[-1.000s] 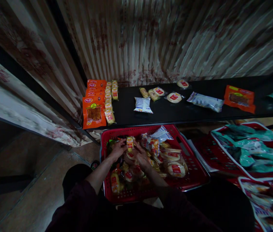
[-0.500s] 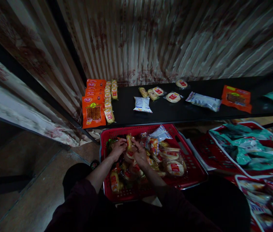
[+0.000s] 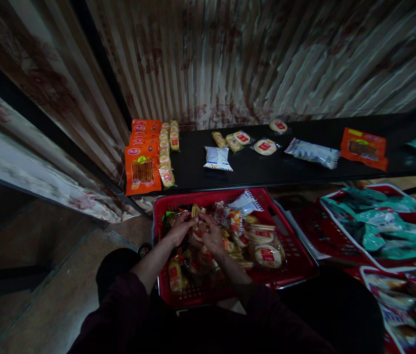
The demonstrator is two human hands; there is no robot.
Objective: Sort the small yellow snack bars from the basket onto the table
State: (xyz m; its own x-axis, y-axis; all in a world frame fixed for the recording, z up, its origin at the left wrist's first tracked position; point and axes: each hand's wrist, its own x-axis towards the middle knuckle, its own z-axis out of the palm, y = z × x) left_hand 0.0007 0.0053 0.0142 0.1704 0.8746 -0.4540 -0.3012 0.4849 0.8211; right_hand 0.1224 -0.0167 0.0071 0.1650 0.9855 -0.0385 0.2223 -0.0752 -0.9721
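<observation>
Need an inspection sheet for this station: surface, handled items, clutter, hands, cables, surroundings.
Surface: black shelf, with packs neatly rowed at its left end.
Handled items: small yellow pack over a red basket of mixed wrapped snacks.
Clutter: on the shelf, loosely spread round packs, a small white-and-blue pack and a lone orange pack.
Hands: left hand and right hand close together at the small yellow pack; exact grip unclear.
Cables: nothing clearly seen.
Surroundings: striped curtain behind; teal packs in a basket at right.
</observation>
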